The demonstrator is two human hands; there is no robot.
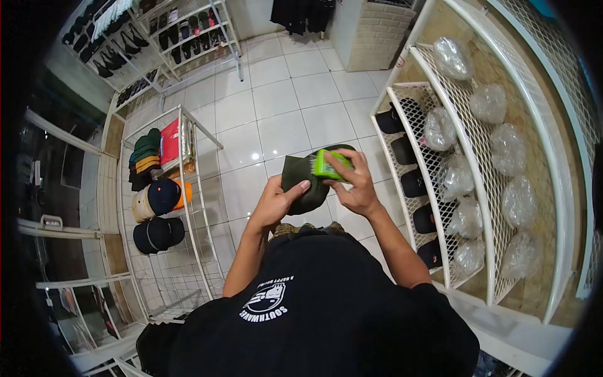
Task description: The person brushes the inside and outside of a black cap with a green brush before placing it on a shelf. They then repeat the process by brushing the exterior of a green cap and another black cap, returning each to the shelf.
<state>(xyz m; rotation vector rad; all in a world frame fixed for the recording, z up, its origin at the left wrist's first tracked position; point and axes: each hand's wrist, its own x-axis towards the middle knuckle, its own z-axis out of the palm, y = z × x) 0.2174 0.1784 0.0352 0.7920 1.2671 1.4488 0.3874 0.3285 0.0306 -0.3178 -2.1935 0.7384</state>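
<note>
A dark green cap (303, 194) is held in front of my body, above the tiled floor. My left hand (276, 200) grips its left side, thumb on top and the other fingers hidden behind the fabric. In my right hand (356, 186) is a bright green brush (331, 165), pinched between thumb and fingers. The brush's pale bristles face left and rest against or just over the cap's upper part.
A white rack (196, 135) at left bears folded clothes and stacked caps (164, 196). At right, white mesh shelves (433, 198) hold dark caps and several plastic-wrapped items (507, 149). Racks of footwear (188, 31) stand at the back left.
</note>
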